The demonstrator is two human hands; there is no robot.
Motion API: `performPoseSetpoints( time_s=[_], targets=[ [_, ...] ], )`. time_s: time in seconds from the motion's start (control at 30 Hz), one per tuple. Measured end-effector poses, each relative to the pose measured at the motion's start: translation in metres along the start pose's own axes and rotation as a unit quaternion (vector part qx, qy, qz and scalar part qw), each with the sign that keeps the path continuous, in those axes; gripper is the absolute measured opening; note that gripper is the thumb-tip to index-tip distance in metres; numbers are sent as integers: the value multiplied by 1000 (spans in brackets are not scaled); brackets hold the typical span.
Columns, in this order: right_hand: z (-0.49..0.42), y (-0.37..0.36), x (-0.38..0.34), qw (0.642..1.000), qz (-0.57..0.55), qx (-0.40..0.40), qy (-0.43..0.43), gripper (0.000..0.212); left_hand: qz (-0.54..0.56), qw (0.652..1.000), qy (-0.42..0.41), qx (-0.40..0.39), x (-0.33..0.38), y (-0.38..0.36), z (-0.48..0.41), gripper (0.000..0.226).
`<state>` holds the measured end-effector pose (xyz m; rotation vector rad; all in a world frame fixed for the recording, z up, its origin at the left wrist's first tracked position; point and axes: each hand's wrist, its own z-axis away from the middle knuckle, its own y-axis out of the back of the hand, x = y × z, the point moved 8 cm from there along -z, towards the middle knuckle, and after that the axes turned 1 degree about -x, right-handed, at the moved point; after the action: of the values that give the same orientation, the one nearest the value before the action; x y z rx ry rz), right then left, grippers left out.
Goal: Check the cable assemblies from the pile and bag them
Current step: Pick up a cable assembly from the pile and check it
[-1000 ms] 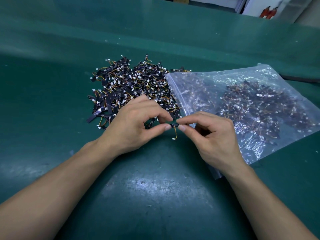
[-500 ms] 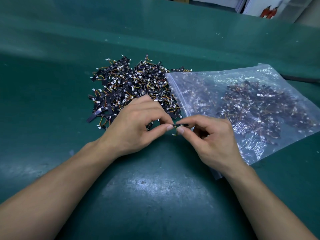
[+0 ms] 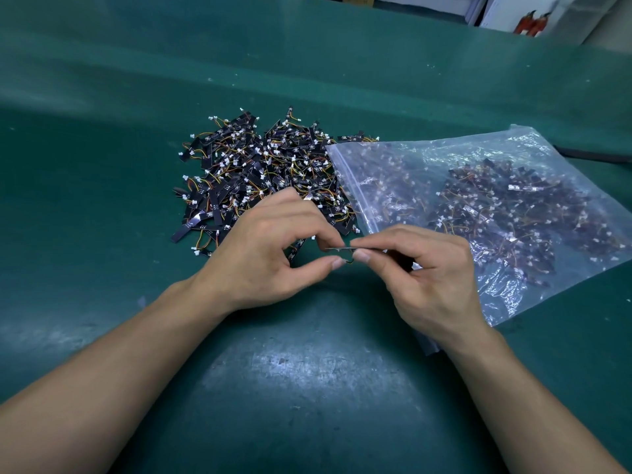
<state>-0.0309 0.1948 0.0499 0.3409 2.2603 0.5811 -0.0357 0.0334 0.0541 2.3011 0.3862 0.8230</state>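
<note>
A pile of small cable assemblies [image 3: 260, 172], black strips with coloured wires and white plugs, lies on the green mat. To its right lies a clear zip bag [image 3: 506, 206] holding many more of them. One cable assembly [image 3: 342, 249] is held edge-on between my two hands, just in front of the pile. My left hand [image 3: 270, 254] pinches its left end with thumb and forefinger. My right hand [image 3: 424, 271] pinches its right end, with the wire hanging below my thumb. Most of the strip is hidden by my fingers.
The green mat [image 3: 307, 388] covers the whole bench and rises in a fold at the back. A dark cable [image 3: 595, 155] lies behind the bag at the right edge. White and red objects [image 3: 533, 22] stand beyond the bench at top right.
The assembly between my fingers has turned from a short dark piece to a thin edge-on strip. Both hands stay in the same spot, the left thumb now slightly apart below.
</note>
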Motion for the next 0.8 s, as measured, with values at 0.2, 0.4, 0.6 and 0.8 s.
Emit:
performPoseSetpoints(
  time_s=[0.2, 0.4, 0.6, 0.8],
  targets=[
    [2, -2, 3, 999, -4, -10, -32, 7, -19, 999, -6, 26, 2, 5, 0, 10],
    [1, -2, 1, 1000, 4, -12, -7, 5, -16, 1000, -7, 18, 1, 3, 0, 10],
    [0, -1, 1, 1000, -3, -5, -7, 8, -8, 1000, -4, 25, 1, 4, 1, 10],
    [1, -2, 1, 1000, -6, -15, -22, 7, -3, 999, 11, 36, 1, 7, 1, 9]
  ],
)
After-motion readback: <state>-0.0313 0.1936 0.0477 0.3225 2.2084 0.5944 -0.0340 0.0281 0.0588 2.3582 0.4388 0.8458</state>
